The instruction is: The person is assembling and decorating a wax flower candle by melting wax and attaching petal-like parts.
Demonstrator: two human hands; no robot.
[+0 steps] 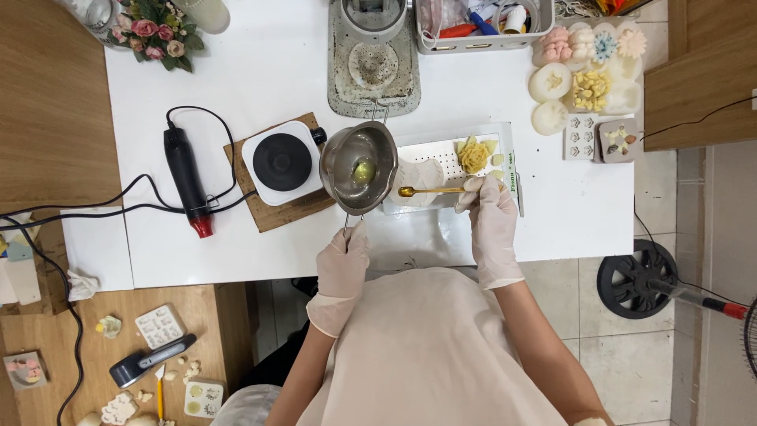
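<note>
Now the left hand (344, 259), gloved in white, is clamped round the thin handle of a small steel melting pot (359, 166), and the pot is tilted with its open mouth turned up toward the camera. At the bottom of the pot sits a small pool of pale yellow liquid (363, 171). The pot is held just right of the white hot plate (282, 162), which stands on a brown board (269, 215) on the white bench (236, 71); its rim overlaps the hot plate's edge in this view (whether they touch I cannot tell).

The right hand (490, 217), also gloved, has its fingers pinched together on the end of a gold spoon (430, 191). The spoon lies level, its bowl pointing toward the pot and stopping just right of the pot's rim. Behind the spoon, farther from the person than the pot's handle, lies a white perforated tray (441, 154) with a yellow flower-shaped piece (474, 155) on it, just above the right hand's fingertips.

Left of the hot plate rests a black heat gun (186, 178) with a red tip, its cord looping over the bench. Beyond the pot, at the far edge of the bench, stands a grey stained machine base (373, 67). Well to the right of the pot are pale round moulds (550, 82) and small flower shapes in pink, white and yellow. A bunch of pink flowers (154, 33) sits far to the left of that machine.
</note>
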